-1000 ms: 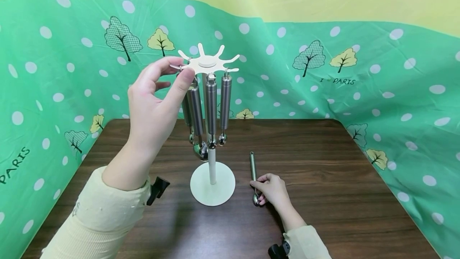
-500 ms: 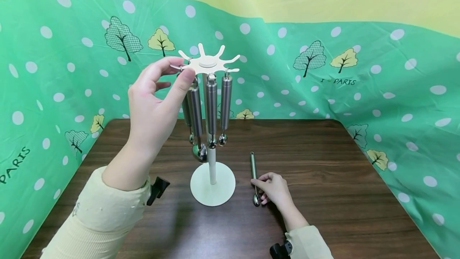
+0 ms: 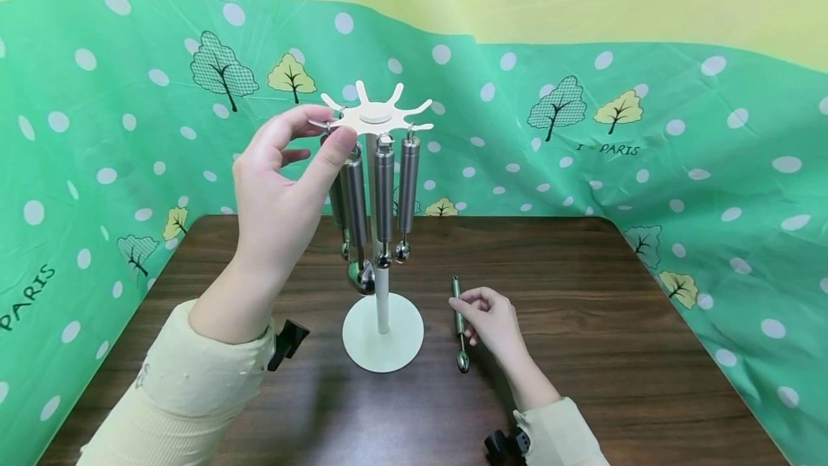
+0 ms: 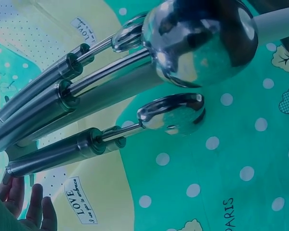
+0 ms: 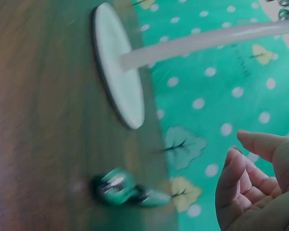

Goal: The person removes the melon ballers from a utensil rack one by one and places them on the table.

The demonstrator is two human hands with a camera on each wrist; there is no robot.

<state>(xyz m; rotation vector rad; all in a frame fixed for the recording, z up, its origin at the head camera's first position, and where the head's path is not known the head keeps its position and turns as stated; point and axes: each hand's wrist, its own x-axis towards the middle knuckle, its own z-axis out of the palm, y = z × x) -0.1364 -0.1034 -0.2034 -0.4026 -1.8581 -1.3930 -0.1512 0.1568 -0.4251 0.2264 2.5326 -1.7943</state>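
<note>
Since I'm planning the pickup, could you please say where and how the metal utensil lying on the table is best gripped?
Probably by its straight handle, pinched across from above: the utensil lies flat on the table, and its rounded head looks slicker.

2 hands [image 3: 274, 178] [image 3: 494, 326] | 1 stand [image 3: 382, 351] | 1 table [image 3: 582, 322] | hanging utensils [image 3: 384, 196] – 4+ | loose utensil [image 3: 460, 323] – 1

Loose utensil [image 5: 116, 187] blurred in right wrist view.
</note>
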